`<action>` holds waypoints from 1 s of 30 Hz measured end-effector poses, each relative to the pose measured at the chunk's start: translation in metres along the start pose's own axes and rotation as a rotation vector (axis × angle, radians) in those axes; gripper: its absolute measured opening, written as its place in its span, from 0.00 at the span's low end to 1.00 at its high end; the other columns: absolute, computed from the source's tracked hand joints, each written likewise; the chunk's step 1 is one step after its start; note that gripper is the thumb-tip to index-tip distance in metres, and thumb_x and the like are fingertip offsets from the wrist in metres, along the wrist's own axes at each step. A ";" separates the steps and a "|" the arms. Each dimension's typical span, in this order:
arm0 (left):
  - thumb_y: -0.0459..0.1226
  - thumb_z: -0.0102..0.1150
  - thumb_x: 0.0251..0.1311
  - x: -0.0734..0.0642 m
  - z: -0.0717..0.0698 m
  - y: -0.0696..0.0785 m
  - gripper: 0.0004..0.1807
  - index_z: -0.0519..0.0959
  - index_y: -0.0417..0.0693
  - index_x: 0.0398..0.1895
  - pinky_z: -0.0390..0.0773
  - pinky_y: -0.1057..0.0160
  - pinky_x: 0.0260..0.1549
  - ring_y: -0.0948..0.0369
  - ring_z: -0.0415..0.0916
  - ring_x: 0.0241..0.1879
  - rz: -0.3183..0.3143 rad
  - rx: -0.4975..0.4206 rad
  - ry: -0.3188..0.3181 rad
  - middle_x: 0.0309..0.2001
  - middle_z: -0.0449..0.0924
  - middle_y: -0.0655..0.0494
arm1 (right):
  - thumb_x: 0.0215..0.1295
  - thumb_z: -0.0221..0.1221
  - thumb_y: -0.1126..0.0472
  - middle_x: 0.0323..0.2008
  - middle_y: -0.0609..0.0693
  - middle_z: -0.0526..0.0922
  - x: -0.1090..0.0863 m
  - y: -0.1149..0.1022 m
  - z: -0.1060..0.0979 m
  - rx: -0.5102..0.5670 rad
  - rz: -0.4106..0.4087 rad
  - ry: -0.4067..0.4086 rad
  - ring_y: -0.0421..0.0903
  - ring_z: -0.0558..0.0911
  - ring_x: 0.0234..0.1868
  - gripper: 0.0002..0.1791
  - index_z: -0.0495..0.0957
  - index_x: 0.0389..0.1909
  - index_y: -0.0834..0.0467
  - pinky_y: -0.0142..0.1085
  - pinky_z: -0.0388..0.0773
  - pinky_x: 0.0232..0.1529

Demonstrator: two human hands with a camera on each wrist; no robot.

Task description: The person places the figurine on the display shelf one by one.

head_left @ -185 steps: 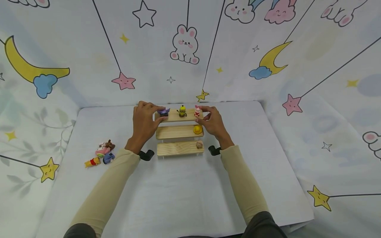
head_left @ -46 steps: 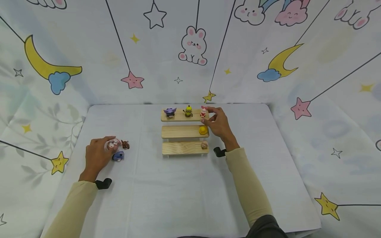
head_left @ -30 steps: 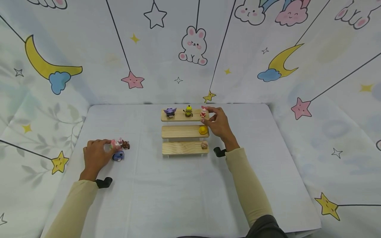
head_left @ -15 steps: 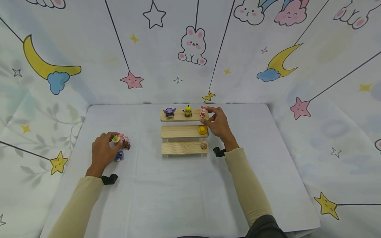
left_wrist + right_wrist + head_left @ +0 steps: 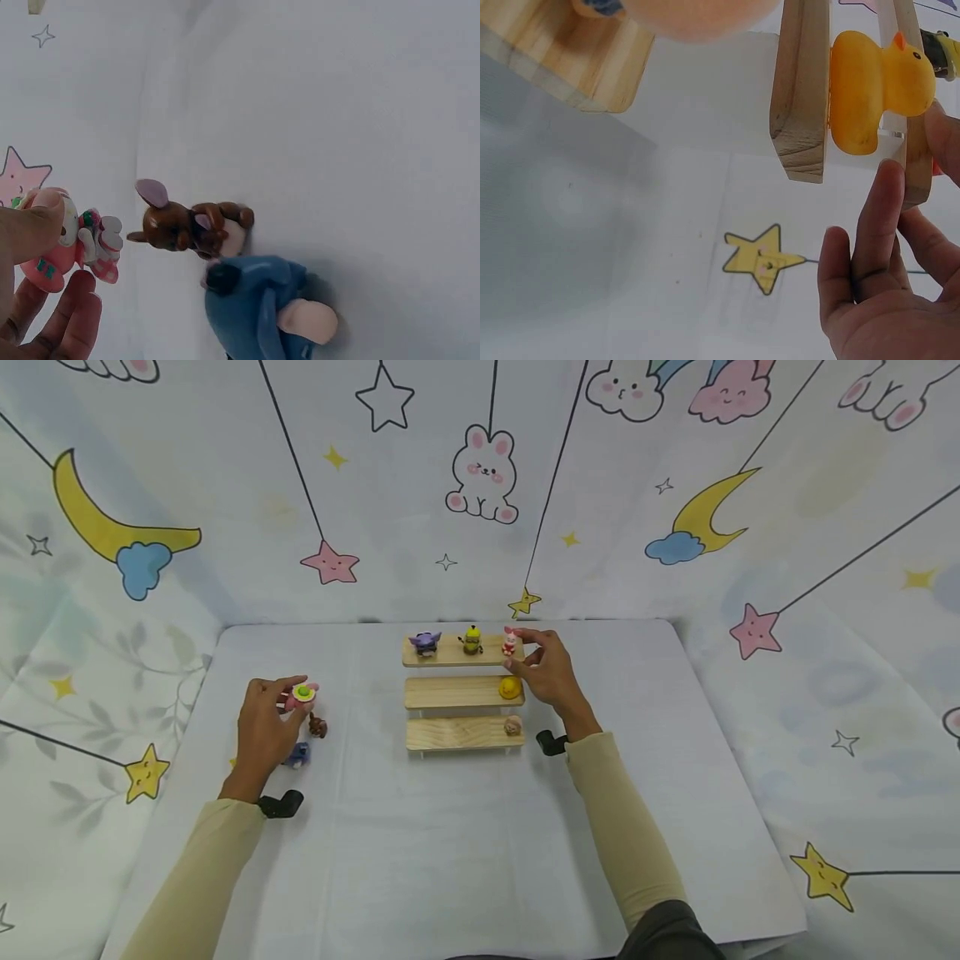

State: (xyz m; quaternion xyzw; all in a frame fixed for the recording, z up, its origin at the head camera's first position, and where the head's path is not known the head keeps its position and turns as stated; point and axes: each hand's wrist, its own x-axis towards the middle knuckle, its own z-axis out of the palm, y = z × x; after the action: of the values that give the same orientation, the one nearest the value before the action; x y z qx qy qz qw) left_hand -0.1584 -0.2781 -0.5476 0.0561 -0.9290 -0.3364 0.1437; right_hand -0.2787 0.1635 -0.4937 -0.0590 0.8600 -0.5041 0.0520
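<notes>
**White all round, pink in the pinch**

White, softly creased covering on the table (image 5: 450,843); around it, pale printed fabric (image 5: 408,485) with a yellow moon and blue cloud at left, a bunny mid-way, a second moon and pink star further right.

Over the table's left part, a pink-hooded figurine (image 5: 303,694), white-faced, with a teal bow and a yellow-green round patch, pinched narrowly by the left hand (image 5: 264,727). Near it on the tabletop, a glossy brown figurine (image 5: 172,226) with pink-lined ears, beside a rounded blue figurine (image 5: 247,307).

At centre, a three-tier shelf (image 5: 450,693) of straight-grained pale wood. On top, left to right: purple big-eared figurine (image 5: 425,644), yellow-green figurine (image 5: 471,641), pink-and-red figurine (image 5: 509,642). At right ends below: smooth yellow duck (image 5: 874,94), small beige figurine (image 5: 513,726).

Rightmost, the right hand (image 5: 549,668), thumb and forefinger about the pink-and-red figurine; gripping or merely touching, cannot tell.
</notes>
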 end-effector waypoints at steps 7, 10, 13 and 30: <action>0.34 0.72 0.67 0.005 0.000 0.022 0.27 0.79 0.46 0.69 0.71 0.79 0.43 0.48 0.80 0.50 0.031 -0.094 0.054 0.55 0.77 0.40 | 0.69 0.72 0.56 0.65 0.53 0.73 0.001 0.001 0.001 -0.003 -0.006 -0.002 0.48 0.75 0.42 0.32 0.76 0.72 0.49 0.38 0.71 0.36; 0.35 0.73 0.67 0.006 0.000 0.033 0.27 0.79 0.46 0.69 0.75 0.73 0.44 0.48 0.80 0.51 0.040 -0.108 0.053 0.55 0.78 0.42 | 0.69 0.73 0.56 0.65 0.53 0.72 0.001 0.002 0.001 -0.007 -0.004 -0.002 0.48 0.75 0.42 0.32 0.76 0.72 0.48 0.37 0.71 0.36; 0.36 0.73 0.67 0.006 0.000 0.043 0.27 0.80 0.46 0.69 0.77 0.64 0.45 0.50 0.80 0.50 0.053 -0.113 0.042 0.54 0.79 0.42 | 0.69 0.73 0.56 0.65 0.54 0.72 0.000 0.002 0.002 -0.007 -0.001 0.000 0.48 0.75 0.42 0.32 0.76 0.72 0.49 0.37 0.71 0.36; 0.35 0.76 0.62 0.007 0.017 0.101 0.26 0.85 0.54 0.65 0.67 0.60 0.38 0.53 0.76 0.43 0.214 -0.199 0.000 0.49 0.84 0.47 | 0.69 0.72 0.57 0.65 0.54 0.73 -0.001 -0.002 0.001 -0.006 0.003 0.002 0.48 0.76 0.43 0.31 0.77 0.72 0.49 0.36 0.72 0.36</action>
State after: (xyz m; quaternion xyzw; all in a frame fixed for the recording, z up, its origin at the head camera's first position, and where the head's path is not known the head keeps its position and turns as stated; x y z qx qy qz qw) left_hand -0.1713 -0.1914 -0.4938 -0.0578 -0.8917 -0.4095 0.1837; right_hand -0.2778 0.1622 -0.4924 -0.0572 0.8616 -0.5017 0.0515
